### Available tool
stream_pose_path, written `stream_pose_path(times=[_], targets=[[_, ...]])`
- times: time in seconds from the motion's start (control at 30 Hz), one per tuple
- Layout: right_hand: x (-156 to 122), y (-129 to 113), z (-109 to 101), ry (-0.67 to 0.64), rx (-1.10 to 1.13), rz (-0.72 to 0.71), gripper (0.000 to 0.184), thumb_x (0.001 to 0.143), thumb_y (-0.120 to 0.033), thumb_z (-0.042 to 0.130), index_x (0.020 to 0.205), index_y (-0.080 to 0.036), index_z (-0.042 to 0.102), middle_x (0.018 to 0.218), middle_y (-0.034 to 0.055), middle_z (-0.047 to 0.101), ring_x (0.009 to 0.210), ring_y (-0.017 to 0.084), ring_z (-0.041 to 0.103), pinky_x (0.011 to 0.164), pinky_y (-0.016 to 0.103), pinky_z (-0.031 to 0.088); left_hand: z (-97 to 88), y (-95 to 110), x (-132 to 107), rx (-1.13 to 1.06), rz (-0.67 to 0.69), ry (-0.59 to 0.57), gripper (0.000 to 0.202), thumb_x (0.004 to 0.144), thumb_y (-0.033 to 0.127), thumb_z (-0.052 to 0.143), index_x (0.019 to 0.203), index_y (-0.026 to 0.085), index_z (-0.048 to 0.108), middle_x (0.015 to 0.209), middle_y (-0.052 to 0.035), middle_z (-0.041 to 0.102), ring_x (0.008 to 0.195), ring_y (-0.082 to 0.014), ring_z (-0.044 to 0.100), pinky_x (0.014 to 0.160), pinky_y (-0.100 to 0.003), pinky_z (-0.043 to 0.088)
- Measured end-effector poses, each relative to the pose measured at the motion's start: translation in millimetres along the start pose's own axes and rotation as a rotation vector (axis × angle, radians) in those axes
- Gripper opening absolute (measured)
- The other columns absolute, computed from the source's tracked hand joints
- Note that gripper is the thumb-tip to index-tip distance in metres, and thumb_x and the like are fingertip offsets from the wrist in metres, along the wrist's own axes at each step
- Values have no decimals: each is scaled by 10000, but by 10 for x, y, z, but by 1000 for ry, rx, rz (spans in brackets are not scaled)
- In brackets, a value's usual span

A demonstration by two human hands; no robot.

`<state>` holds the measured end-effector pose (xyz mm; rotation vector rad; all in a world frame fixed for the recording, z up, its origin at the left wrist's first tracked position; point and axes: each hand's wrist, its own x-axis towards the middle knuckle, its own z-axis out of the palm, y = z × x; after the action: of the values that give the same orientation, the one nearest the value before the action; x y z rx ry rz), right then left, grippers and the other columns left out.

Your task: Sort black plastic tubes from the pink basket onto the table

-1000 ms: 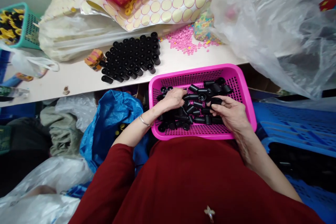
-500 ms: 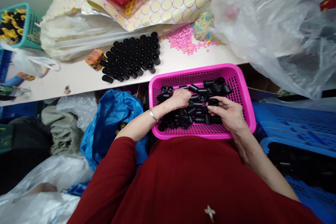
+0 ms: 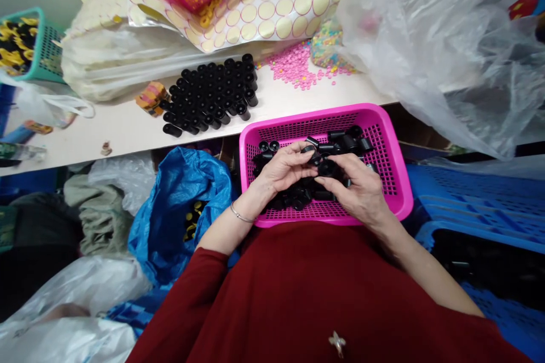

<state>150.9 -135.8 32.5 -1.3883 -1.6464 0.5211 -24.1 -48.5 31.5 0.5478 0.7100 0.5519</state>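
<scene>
Handling black tubes (image 3: 296, 201) above pink basket (image 3: 397, 164)

Showing, far left on table (image 3: 119, 119): block of tubes (image 3: 213, 91), mostly upright, apparently already arranged. Leaving near, inside basket: many loose tubes, apparently unarranged. Pinching one tube (image 3: 310, 152) in left hand (image 3: 286, 167), fingers partly curled; gripping another tube (image 3: 327, 168) in right hand (image 3: 360, 184), thumb opposing fingers. Holding both close together over basket's middle.

Before me, black tubes (image 3: 210, 93) stand massed by the near edge of the surface (image 3: 80, 139), beside an orange bundle (image 3: 151, 96); pink beads (image 3: 292, 65) lie scattered farther from that edge.
</scene>
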Motion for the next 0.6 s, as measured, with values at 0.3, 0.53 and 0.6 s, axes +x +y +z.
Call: stream_pose_path(times=[0.3, 0.53, 0.6], targets=[[6, -24, 36, 50, -122, -123, 235, 912, -304, 708, 1131, -222, 683, 937, 53, 719, 795, 197, 693, 727, 340, 602, 79, -56, 5, -101, 59, 51, 463, 551, 245, 962, 859, 137, 633, 757, 31, 665, 659, -78, 640, 643, -205, 534], [-1, -44, 21, -19, -131, 29, 234, 904, -388, 690, 1085, -242, 709, 904, 62, 707, 767, 214, 677, 737, 373, 605, 53, -105, -5, 99, 149, 84, 495, 562, 302, 955, 906, 161, 629, 808, 27, 675, 719, -91, 642, 761, -273, 554], [5, -61, 18, -49, -130, 72, 229, 896, -390, 686, 1070, -243, 712, 882, 61, 700, 752, 216, 672, 731, 377, 607, 49, -136, -13, 180, 213, 99, 515, 543, 315, 966, 917, 162, 646, 831, 20, 682, 750, -101, 650, 803, -291, 556]])
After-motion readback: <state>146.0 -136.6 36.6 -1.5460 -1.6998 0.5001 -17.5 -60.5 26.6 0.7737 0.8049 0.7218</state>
